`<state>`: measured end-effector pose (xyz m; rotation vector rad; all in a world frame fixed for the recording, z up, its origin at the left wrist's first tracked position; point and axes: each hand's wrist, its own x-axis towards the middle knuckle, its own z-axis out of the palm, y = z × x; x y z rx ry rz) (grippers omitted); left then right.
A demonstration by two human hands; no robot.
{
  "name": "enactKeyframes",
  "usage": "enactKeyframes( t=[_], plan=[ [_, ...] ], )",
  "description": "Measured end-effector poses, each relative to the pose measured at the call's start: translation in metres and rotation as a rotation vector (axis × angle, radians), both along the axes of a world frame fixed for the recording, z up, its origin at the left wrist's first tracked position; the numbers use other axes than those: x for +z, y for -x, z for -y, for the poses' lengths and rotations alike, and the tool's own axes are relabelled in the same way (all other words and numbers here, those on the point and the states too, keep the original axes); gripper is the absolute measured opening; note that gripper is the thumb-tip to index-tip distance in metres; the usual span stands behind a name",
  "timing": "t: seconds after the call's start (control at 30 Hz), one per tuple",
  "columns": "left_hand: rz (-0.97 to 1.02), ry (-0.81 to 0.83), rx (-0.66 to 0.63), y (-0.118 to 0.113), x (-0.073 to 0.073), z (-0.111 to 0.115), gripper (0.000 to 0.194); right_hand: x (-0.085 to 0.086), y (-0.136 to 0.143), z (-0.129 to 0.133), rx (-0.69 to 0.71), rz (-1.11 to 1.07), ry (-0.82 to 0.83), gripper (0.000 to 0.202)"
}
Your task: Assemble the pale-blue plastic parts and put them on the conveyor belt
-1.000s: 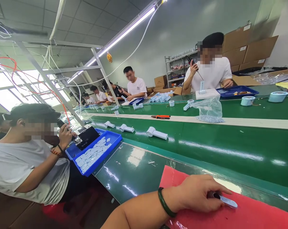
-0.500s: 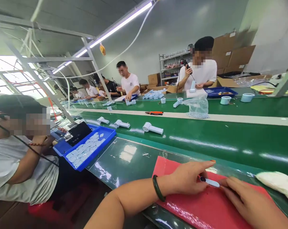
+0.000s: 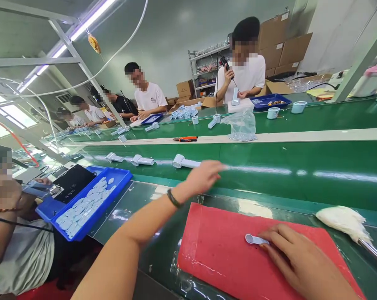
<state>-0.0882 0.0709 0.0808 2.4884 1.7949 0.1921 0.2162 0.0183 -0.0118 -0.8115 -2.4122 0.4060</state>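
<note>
My left hand [image 3: 203,177] reaches out over the green conveyor belt [image 3: 300,166], fingers apart, right by the handle end of a white handheld fan body [image 3: 185,162]; it holds nothing. My right hand [image 3: 297,260] rests on the red mat [image 3: 219,246] and pins a small light-blue plastic part [image 3: 255,239] under its fingertips. A dark bracelet circles my left wrist.
Two more white fan bodies [image 3: 143,160] lie further left on the belt. A blue tray [image 3: 91,200] of small pale parts sits beside a seated person at left. A white brush [image 3: 344,218] lies right of the mat. Orange pliers [image 3: 185,138], a plastic bag [image 3: 243,125] and other workers are across the belt.
My left hand let go of the small part and stretched forward to the belt. My right hand took over the part on the mat. The camera tilted down and right.
</note>
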Motion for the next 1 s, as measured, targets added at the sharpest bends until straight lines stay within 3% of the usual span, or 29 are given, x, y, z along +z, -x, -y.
enactKeyframes(
  t=[0.03, 0.1, 0.17, 0.27, 0.43, 0.57, 0.7, 0.83, 0.9, 1.0],
  plan=[
    [-0.033, -0.016, 0.089, 0.02, 0.006, -0.017, 0.065, 0.001, 0.001, 0.0, -0.008, -0.005, 0.0, 0.038],
    [-0.102, -0.023, 0.236, 0.058, 0.01, -0.042, 0.044, 0.002, 0.001, 0.001, -0.021, -0.008, 0.009, 0.037],
    [-0.155, 0.005, 0.314, 0.087, 0.009, -0.049, 0.032, 0.003, 0.001, 0.001, -0.02, -0.01, 0.017, 0.038],
    [-0.205, 0.036, 0.339, 0.112, 0.004, -0.031, 0.028, 0.003, 0.0, 0.002, -0.005, 0.0, 0.02, 0.042],
    [-0.232, 0.002, 0.342, 0.122, 0.002, 0.0, 0.037, -0.001, 0.0, -0.002, 0.012, 0.009, -0.007, 0.04],
    [-0.181, -0.035, 0.309, 0.102, 0.005, 0.009, 0.025, 0.004, -0.001, -0.001, 0.015, -0.037, -0.01, 0.034],
    [-0.078, -0.073, 0.137, 0.044, 0.003, 0.045, 0.025, 0.028, -0.005, 0.008, -0.053, -0.169, 0.016, 0.022],
    [0.074, -0.088, -0.176, -0.019, -0.013, 0.093, 0.022, 0.056, -0.004, 0.017, -0.093, -0.246, 0.016, 0.017],
    [0.101, -0.09, -0.206, -0.038, -0.023, 0.106, 0.02, 0.062, 0.0, 0.018, -0.088, -0.204, 0.057, 0.019],
    [0.138, -0.096, -0.179, -0.046, -0.032, 0.107, 0.02, 0.059, 0.013, 0.016, -0.045, -0.13, 0.08, 0.018]
  ],
)
